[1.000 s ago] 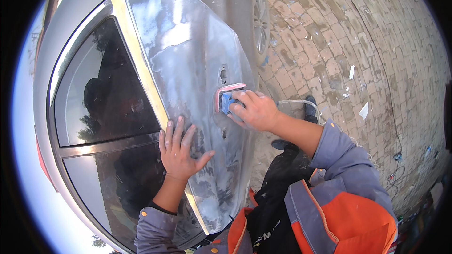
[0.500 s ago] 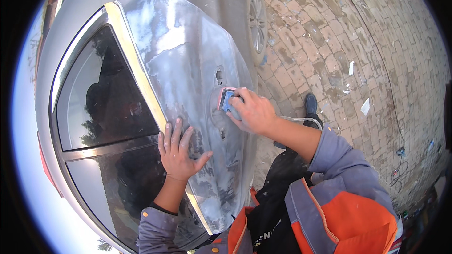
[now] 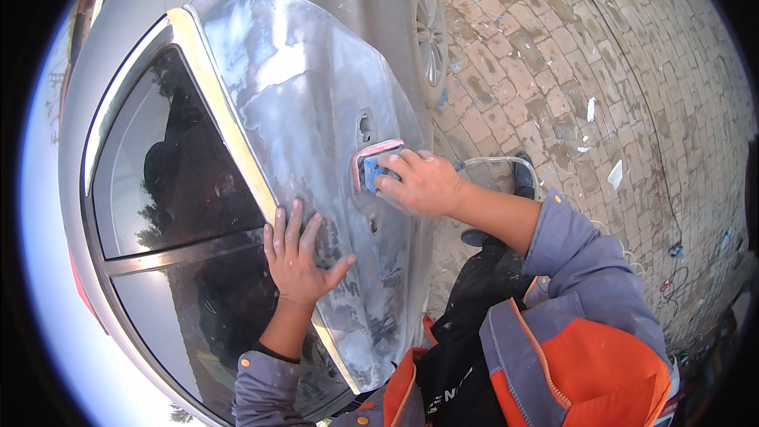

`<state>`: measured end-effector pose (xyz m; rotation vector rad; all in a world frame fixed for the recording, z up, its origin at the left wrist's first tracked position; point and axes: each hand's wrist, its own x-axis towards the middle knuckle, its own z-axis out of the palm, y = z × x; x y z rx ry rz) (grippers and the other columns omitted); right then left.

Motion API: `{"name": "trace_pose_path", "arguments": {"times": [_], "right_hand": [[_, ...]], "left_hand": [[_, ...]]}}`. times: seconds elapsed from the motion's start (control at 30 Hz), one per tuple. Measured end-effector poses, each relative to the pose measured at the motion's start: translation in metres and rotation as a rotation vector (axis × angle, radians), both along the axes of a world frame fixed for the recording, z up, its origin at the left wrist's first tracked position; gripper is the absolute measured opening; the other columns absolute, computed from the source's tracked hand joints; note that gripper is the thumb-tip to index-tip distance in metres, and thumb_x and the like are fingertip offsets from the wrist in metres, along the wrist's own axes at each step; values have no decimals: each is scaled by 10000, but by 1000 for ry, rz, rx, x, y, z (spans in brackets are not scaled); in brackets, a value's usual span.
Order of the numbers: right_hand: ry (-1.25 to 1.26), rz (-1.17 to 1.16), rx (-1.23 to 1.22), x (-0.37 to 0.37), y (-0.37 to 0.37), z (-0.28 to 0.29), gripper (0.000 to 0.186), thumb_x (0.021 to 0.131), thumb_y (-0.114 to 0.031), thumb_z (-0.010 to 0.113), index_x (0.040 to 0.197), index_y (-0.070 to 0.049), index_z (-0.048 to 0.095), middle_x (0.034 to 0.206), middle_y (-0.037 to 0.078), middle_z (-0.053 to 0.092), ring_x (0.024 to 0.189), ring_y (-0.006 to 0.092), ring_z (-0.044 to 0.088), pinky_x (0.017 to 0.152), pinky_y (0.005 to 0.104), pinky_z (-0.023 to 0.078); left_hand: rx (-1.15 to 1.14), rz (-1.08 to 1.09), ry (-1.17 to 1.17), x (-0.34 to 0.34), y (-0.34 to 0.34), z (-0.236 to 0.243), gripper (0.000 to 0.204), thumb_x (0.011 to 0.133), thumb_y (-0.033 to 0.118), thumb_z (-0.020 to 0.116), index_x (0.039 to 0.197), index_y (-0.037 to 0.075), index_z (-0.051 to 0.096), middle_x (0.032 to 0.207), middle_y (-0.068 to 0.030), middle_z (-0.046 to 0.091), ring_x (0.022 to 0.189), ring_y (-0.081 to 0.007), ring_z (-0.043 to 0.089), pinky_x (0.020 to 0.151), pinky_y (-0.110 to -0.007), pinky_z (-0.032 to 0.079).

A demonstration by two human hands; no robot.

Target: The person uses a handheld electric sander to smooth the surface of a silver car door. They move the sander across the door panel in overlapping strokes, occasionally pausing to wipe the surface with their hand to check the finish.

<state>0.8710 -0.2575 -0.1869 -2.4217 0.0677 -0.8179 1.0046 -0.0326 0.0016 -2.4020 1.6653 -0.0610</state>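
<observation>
The right hand (image 3: 423, 183) curls around the blue sander (image 3: 373, 174), apparently to keep it flat on the car door (image 3: 320, 122), between two holes (image 3: 365, 126). The left hand (image 3: 303, 267) spreads wide, gripping nothing, across the yellow tape (image 3: 225, 115), likely for balance.

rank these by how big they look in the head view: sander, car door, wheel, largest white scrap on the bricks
1. Car door
2. Wheel
3. Sander, partly covered by the right hand
4. Largest white scrap
</observation>
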Motion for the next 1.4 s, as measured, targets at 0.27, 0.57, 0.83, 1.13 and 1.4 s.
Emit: {"name": "trace_pose_path", "arguments": {"times": [0.27, 0.57, 0.83, 1.13, 1.4], "right_hand": [[379, -104, 367, -9, 16, 13, 427, 854, -267, 847, 1184, -99, 635, 1220, 146, 579, 1025, 357, 717, 711, 460, 637], [572, -201, 619, -24, 45, 27, 448, 897, -332, 846, 1199, -95, 616, 1224, 126, 558, 983, 339, 737, 739, 470, 621], [202, -339, 467, -5, 18, -4, 435, 843, -277, 901, 1128, -96, 626, 1194, 98, 588, 915, 310, 734, 682, 445, 612], [440, -346, 672, -32, 60, 1, 478, 841, -323, 900, 1171, -123, 618, 1214, 88, 595, 940, 305, 738, 688, 446, 607], [340, -393, 523, -16, 33, 1, 453, 855, -324, 885, 1159, -107, 628, 1213, 102, 598, 971, 323, 740, 717, 467, 611]], "left_hand": [[-18, -4, 2, 1, -2, 1, 852, 837, 761, 753, 1388, 114, 700, 1594, -185, 586, 1507, -439, 490, 1266, -589, 279], [-38, 0, 29, -1, 0, 2, 821, 832, 734, 773, 1363, 110, 715, 1598, -173, 588, 1512, -426, 491, 1274, -576, 279], [-44, -2, 29, 2, 0, 0, 830, 819, 742, 779, 1371, 125, 711, 1600, -172, 586, 1510, -424, 495, 1272, -578, 282], [-35, 3, 25, 1, 1, 0, 847, 810, 752, 780, 1371, 121, 712, 1601, -178, 582, 1508, -440, 492, 1265, -585, 286], [-25, -12, 26, 1, -1, 1, 854, 811, 757, 776, 1369, 114, 714, 1596, -179, 587, 1506, -441, 490, 1264, -586, 281]]}}
